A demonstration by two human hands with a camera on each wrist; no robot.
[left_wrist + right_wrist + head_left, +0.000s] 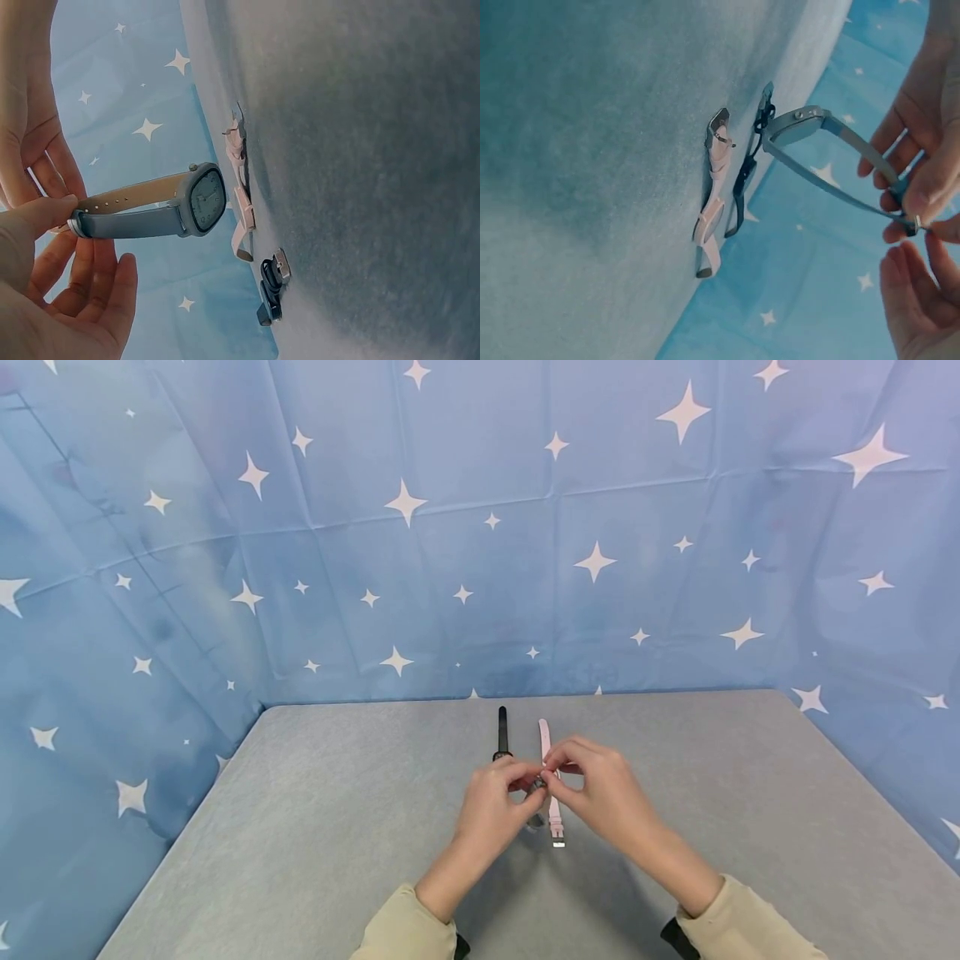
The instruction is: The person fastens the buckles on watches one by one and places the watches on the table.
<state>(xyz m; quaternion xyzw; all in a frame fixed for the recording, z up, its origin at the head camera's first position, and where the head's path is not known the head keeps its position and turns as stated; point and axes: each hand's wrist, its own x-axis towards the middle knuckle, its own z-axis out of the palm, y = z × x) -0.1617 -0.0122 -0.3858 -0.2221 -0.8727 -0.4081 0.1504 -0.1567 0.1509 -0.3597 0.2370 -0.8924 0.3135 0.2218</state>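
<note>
At lower centre, left hand [489, 806] and right hand [603, 789] pinch the grey watch strap [131, 223]; a slack grip could drop it.

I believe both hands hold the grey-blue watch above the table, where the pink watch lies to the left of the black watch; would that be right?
Not quite: the head view shows the pink watch lying to the right of the black watch, not the left. The rest holds: the left hand and right hand hold the grey-blue watch above the table.
</note>
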